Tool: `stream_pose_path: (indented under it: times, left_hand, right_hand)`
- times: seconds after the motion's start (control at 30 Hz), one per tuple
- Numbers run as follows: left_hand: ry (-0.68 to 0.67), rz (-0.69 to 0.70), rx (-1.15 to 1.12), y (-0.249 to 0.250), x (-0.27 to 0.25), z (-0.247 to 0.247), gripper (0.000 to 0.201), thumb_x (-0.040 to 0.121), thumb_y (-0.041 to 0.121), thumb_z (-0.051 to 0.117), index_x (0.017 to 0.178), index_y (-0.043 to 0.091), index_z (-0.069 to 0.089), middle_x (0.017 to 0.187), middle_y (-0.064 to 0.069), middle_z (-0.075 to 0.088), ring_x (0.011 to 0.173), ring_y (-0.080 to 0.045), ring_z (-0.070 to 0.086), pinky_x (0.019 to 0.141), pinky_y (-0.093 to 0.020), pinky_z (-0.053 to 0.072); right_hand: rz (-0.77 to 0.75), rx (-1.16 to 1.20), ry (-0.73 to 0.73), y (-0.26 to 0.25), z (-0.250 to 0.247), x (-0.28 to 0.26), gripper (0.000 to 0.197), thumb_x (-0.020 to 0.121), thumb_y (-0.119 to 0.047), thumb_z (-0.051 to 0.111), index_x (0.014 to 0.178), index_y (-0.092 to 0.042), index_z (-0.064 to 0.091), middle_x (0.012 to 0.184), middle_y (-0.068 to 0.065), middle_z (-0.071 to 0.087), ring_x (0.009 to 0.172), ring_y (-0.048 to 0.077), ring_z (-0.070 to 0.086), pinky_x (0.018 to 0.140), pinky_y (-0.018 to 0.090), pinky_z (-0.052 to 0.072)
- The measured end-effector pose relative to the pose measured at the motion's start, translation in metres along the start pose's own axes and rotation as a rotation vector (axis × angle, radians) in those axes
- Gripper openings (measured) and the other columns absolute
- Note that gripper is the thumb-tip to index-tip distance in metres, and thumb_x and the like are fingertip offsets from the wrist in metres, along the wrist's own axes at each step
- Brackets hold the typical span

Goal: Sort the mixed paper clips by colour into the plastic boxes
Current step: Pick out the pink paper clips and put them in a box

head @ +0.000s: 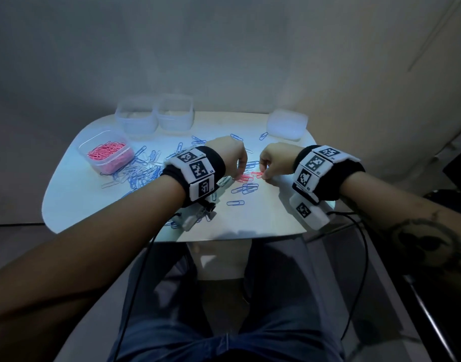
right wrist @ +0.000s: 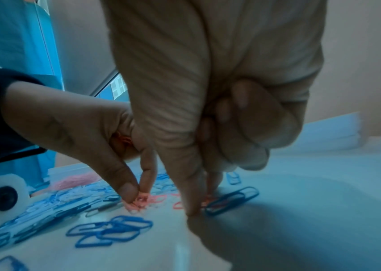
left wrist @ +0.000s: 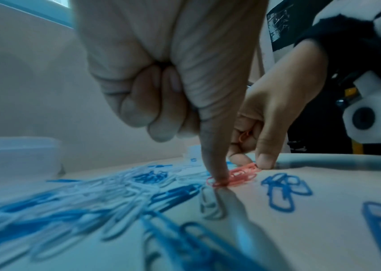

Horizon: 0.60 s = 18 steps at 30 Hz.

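Both forearms fill foreground. L hand (head: 234,158) pinches pink clips (head: 246,176) off the table (head: 263,218); R hand (head: 272,163) pinches same cluster, w/ clips tucked in palm. Pink box (head: 106,155) lies far left, so L hand's nearer for drop.

Plain room, small white table (head: 250,218)
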<state>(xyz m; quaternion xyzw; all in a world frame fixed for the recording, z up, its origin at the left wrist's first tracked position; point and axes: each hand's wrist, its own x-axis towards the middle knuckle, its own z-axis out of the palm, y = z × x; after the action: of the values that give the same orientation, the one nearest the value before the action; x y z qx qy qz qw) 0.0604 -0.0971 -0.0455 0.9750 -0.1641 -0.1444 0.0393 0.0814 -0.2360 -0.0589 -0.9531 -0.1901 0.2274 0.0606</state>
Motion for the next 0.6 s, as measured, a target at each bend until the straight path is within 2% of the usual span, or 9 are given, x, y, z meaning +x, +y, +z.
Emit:
stream_pose_path:
  times: [0.1, 0.17, 0.23, 0.27, 0.33, 0.4, 0.47, 0.53, 0.6]
  left_hand:
    - [0.024, 0.009, -0.008, -0.006, -0.002, 0.002, 0.011, 0.082, 0.017, 0.067, 0.091, 0.017, 0.072, 0.083, 0.003, 0.055, 0.083, -0.016, 0.051, 0.062, -0.026, 0.038]
    - [0.050, 0.007, -0.056, -0.010, -0.003, 0.002, 0.013, 0.083, 0.016, 0.064, 0.093, 0.013, 0.072, 0.086, -0.001, 0.059, 0.084, -0.016, 0.051, 0.058, -0.023, 0.034]
    - [0.069, 0.000, -0.114, -0.015, -0.003, 0.000, 0.016, 0.083, 0.014, 0.063, 0.095, 0.009, 0.071, 0.090, -0.007, 0.063, 0.082, -0.018, 0.050, 0.060, -0.023, 0.034]
    - [0.069, -0.009, -0.137, -0.017, -0.003, -0.001, 0.017, 0.083, 0.013, 0.063, 0.096, 0.007, 0.071, 0.087, -0.008, 0.062, 0.079, -0.018, 0.049, 0.058, -0.023, 0.034]
    - [0.066, -0.036, -0.161, -0.021, -0.004, -0.004, 0.017, 0.080, 0.012, 0.067, 0.096, 0.006, 0.072, 0.078, -0.003, 0.055, 0.076, -0.016, 0.048, 0.056, -0.022, 0.034]
    - [0.089, -0.068, -0.168, -0.024, -0.005, -0.006, 0.020, 0.077, 0.012, 0.072, 0.096, 0.009, 0.071, 0.074, 0.001, 0.050, 0.077, -0.017, 0.048, 0.063, -0.023, 0.035]
    - [0.128, -0.074, -0.188, -0.025, -0.005, -0.007, 0.023, 0.074, 0.011, 0.074, 0.096, 0.010, 0.070, 0.066, 0.004, 0.045, 0.077, -0.020, 0.050, 0.063, -0.023, 0.034]
    - [0.116, -0.045, -0.199, -0.021, -0.005, -0.006, 0.024, 0.071, 0.013, 0.077, 0.094, 0.011, 0.070, 0.062, 0.008, 0.042, 0.068, -0.016, 0.046, 0.053, -0.024, 0.031]
    - [0.069, -0.005, -0.171, -0.014, -0.004, -0.003, 0.026, 0.069, 0.018, 0.080, 0.093, 0.015, 0.071, 0.061, 0.010, 0.041, 0.065, -0.014, 0.043, 0.053, -0.025, 0.030]
  right_hand:
    - [0.002, -0.001, -0.011, 0.002, 0.000, 0.000, 0.007, 0.083, -0.016, 0.064, 0.080, -0.011, 0.060, 0.075, 0.002, 0.058, 0.077, 0.018, 0.050, 0.054, 0.019, 0.034]
    - [-0.002, 0.018, -0.016, 0.003, -0.002, -0.003, 0.008, 0.083, -0.017, 0.065, 0.081, -0.010, 0.060, 0.070, 0.000, 0.055, 0.075, 0.017, 0.049, 0.053, 0.018, 0.033]
    - [-0.006, -0.009, 0.009, -0.001, -0.002, -0.007, 0.009, 0.084, -0.017, 0.063, 0.087, -0.009, 0.064, 0.071, 0.000, 0.054, 0.072, 0.016, 0.049, 0.052, 0.018, 0.032]
    - [-0.009, -0.047, 0.030, -0.003, -0.001, -0.008, 0.013, 0.085, -0.017, 0.061, 0.092, -0.006, 0.065, 0.077, 0.003, 0.057, 0.074, 0.018, 0.051, 0.053, 0.020, 0.033]
    - [-0.009, -0.148, 0.068, -0.008, 0.002, -0.011, 0.019, 0.089, -0.018, 0.055, 0.095, -0.003, 0.064, 0.085, 0.009, 0.057, 0.082, 0.025, 0.052, 0.059, 0.025, 0.036]
    - [-0.006, -0.267, 0.088, -0.015, 0.004, -0.013, 0.020, 0.090, -0.016, 0.049, 0.078, -0.002, 0.056, 0.075, 0.008, 0.050, 0.079, 0.026, 0.048, 0.060, 0.027, 0.035]
    - [0.016, -0.378, 0.092, -0.023, 0.006, -0.013, 0.032, 0.090, -0.013, 0.045, 0.060, -0.007, 0.037, 0.064, 0.003, 0.037, 0.076, 0.025, 0.045, 0.056, 0.025, 0.032]
    - [0.013, -0.431, 0.082, -0.030, 0.008, -0.013, 0.037, 0.091, -0.012, 0.045, 0.057, -0.010, 0.031, 0.062, 0.001, 0.033, 0.075, 0.025, 0.044, 0.051, 0.023, 0.029]
    - [0.029, -0.373, 0.094, -0.028, 0.006, -0.012, 0.031, 0.091, -0.014, 0.045, 0.061, -0.007, 0.038, 0.063, 0.003, 0.037, 0.076, 0.025, 0.045, 0.052, 0.023, 0.031]
